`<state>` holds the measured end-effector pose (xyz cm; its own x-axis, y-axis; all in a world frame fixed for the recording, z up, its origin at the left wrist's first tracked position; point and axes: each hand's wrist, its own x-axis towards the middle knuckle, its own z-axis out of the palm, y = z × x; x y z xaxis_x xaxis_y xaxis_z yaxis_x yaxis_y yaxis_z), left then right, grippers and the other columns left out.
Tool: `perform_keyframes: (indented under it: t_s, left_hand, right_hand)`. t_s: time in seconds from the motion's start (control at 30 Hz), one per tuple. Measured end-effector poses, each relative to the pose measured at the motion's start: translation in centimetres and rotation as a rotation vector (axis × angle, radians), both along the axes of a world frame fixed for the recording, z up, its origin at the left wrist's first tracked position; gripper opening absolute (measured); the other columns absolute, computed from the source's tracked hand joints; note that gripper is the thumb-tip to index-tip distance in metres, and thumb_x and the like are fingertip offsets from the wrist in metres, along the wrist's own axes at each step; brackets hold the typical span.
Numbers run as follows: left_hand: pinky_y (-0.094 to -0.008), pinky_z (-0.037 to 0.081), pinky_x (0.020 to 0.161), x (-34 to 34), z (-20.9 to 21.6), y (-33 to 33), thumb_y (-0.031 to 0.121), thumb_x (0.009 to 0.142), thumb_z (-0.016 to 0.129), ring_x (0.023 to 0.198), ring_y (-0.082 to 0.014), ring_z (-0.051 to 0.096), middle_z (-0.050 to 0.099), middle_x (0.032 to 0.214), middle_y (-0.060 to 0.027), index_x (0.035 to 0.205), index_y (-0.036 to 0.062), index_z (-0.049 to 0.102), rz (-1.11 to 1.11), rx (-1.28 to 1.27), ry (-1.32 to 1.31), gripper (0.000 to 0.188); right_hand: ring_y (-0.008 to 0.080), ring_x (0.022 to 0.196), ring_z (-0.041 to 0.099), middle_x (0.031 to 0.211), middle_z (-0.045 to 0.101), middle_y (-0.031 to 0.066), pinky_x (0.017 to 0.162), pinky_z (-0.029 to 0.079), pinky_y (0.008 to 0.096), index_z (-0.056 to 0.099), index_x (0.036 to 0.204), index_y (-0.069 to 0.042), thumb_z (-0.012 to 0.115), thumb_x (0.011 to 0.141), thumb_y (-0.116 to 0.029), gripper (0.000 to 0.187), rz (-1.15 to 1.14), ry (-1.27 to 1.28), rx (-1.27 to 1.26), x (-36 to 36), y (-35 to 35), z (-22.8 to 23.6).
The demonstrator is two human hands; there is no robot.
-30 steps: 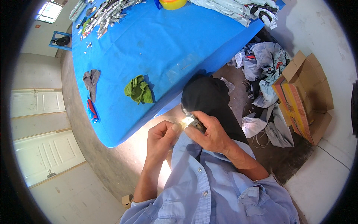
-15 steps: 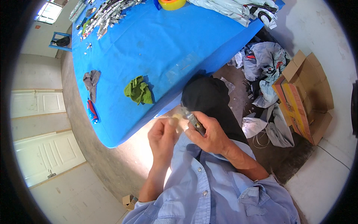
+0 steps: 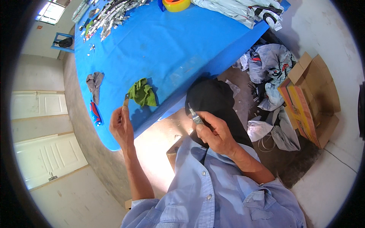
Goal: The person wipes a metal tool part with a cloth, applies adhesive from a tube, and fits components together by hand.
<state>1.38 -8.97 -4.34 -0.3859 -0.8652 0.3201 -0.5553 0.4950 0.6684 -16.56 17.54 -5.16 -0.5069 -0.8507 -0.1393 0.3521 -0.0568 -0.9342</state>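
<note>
One silvery pointed piece is gripped by the right fingers, one brownish strip by the left fingers.

Left hand's grip: thin flat strip, left of green cloth on blue desk. Right hand's grip: slim pointed silvery piece, tip pointing far. Desk's left side: gray cloth, blue-red tube. Far left: heap of silvery pieces. Far middle: yellow tape roll. Right: open cardboard box.
</note>
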Motion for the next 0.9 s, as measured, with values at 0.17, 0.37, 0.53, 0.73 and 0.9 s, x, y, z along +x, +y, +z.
perform_keyframes:
  t_s: [0.17,0.37,0.53,0.73,0.9]
  left_hand:
    - [-0.0359,0.051,0.068,1.3,-1.2,-3.1,0.016,0.097,0.072,0.077,-0.0211,0.066,0.070,0.093,-0.0121,0.110,0.0008,0.074,0.051,-0.196,-0.229,0.020]
    - [-0.0410,0.053,0.086,1.7,-1.8,-3.1,0.012,0.093,0.074,0.099,-0.0316,0.067,0.070,0.114,-0.0158,0.119,0.0024,0.071,0.133,-0.293,-0.310,0.028]
    - [-0.0456,0.048,0.101,-0.2,-0.4,1.0,0.010,0.090,0.076,0.119,-0.0370,0.060,0.069,0.119,-0.0158,0.119,0.0028,0.070,0.002,-0.532,-0.312,0.030]
    - [-0.0399,0.053,0.075,-1.2,-1.6,-0.2,0.010,0.098,0.069,0.088,-0.0296,0.069,0.072,0.095,-0.0140,0.104,0.0014,0.074,0.046,-0.249,-0.236,0.012]
    - [-0.0396,0.053,0.073,0.5,-1.7,-2.5,0.014,0.099,0.069,0.085,-0.0298,0.068,0.072,0.098,-0.0137,0.111,0.0016,0.074,0.119,-0.292,-0.242,0.018]
  right_hand:
    - [0.0219,0.092,0.063,0.101,0.064,0.0142,0.083,0.050,0.0336,0.063,0.124,0.007,0.064,0.095,-0.008,0.032,-0.071,0.215,-0.028,-0.4,0.0,-0.3]
    - [0.0142,0.089,0.061,0.104,0.065,0.0086,0.078,0.048,0.0268,0.066,0.124,0.005,0.073,0.091,-0.006,0.035,-0.135,0.349,-0.039,-0.5,-0.1,-0.8]
    - [0.0106,0.092,0.061,0.106,0.066,0.0063,0.078,0.048,0.0237,0.067,0.123,0.004,0.076,0.091,-0.007,0.036,-0.152,0.354,-0.028,-0.4,-0.2,-1.2]
    - [0.0151,0.095,0.064,0.107,0.067,0.0095,0.083,0.050,0.0272,0.067,0.123,0.004,0.076,0.090,-0.006,0.036,-0.147,0.306,0.003,-0.2,-0.1,-0.9]
    - [0.0251,0.098,0.069,0.108,0.069,0.0144,0.087,0.053,0.0342,0.068,0.121,0.004,0.076,0.085,-0.002,0.037,-0.196,0.385,0.021,-0.1,-0.2,-1.5]
